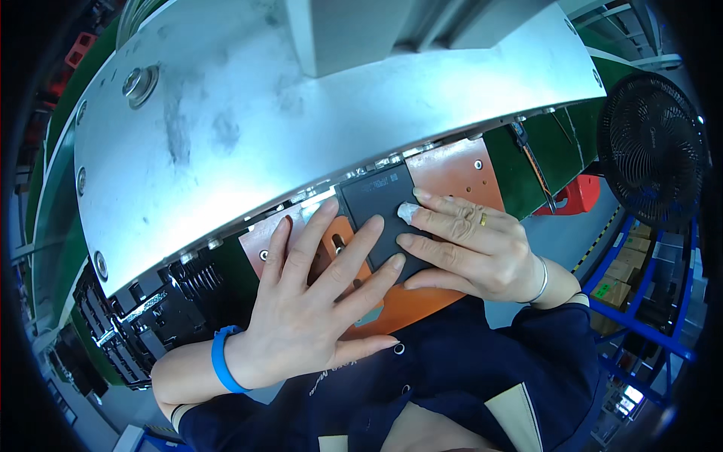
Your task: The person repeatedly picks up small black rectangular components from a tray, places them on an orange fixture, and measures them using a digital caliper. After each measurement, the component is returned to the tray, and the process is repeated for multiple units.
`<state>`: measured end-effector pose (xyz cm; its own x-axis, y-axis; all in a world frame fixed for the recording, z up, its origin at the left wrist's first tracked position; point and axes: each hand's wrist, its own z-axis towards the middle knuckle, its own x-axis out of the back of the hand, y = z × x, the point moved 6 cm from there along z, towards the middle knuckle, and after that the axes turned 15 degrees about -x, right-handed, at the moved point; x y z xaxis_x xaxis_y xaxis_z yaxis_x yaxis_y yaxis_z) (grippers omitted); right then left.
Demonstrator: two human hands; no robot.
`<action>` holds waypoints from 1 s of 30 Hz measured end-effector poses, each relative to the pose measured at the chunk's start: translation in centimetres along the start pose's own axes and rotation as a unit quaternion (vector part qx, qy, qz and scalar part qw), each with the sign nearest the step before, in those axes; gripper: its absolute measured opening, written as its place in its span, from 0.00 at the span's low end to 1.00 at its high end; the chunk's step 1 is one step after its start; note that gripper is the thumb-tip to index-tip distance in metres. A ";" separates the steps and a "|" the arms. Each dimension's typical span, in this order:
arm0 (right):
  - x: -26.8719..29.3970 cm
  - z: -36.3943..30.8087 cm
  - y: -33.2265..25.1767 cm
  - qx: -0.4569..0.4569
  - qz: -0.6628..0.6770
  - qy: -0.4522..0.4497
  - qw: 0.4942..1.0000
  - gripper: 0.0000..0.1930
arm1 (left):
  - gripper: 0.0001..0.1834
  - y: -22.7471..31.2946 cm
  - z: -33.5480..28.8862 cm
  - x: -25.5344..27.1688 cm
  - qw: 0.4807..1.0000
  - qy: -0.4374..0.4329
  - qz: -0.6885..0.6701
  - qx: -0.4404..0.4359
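A flat, dark grey rectangular panel (379, 218) lay on an orange-brown fixture plate (452, 175) at the lower edge of a big, curved grey metal machine housing (248, 113), its far edge tucked just under that housing. The left hand (312, 301) lay open and flat, fingers spread, with the fingertips resting on the panel's left side and on the orange plate beside it; it pinched nothing. A blue band (223, 360) circled that wrist. The right hand (474, 248) also pressed down flat, fingers extended and close together across the panel's right side, gripping nothing; its forefinger carried a white wrap (407, 212) at the tip, another finger wore a gold ring (483, 219), and a thin silver bangle (541, 280) sat on the wrist. Both hands touched the panel from opposite sides, fingertips nearly meeting. Dark navy sleeves (482, 369) filled the lower view. A black round fan (654, 147) stood well apart at right, and black ribbed parts (162, 301) sat left of the plate.
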<state>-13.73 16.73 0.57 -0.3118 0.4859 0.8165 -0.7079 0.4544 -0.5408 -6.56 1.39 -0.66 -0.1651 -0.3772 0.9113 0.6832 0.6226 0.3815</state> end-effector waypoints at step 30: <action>1.2 -0.4 -0.9 -0.177 0.257 -0.149 0.938 0.25 | 0.35 0.1 0.0 0.3 1.000 0.010 0.018 -0.002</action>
<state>-13.20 17.25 1.93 -0.7548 0.5022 0.4221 -0.1779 0.4626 -0.8685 -6.55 1.36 -0.38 -0.1259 -0.3685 0.9211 0.6914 0.6333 0.3478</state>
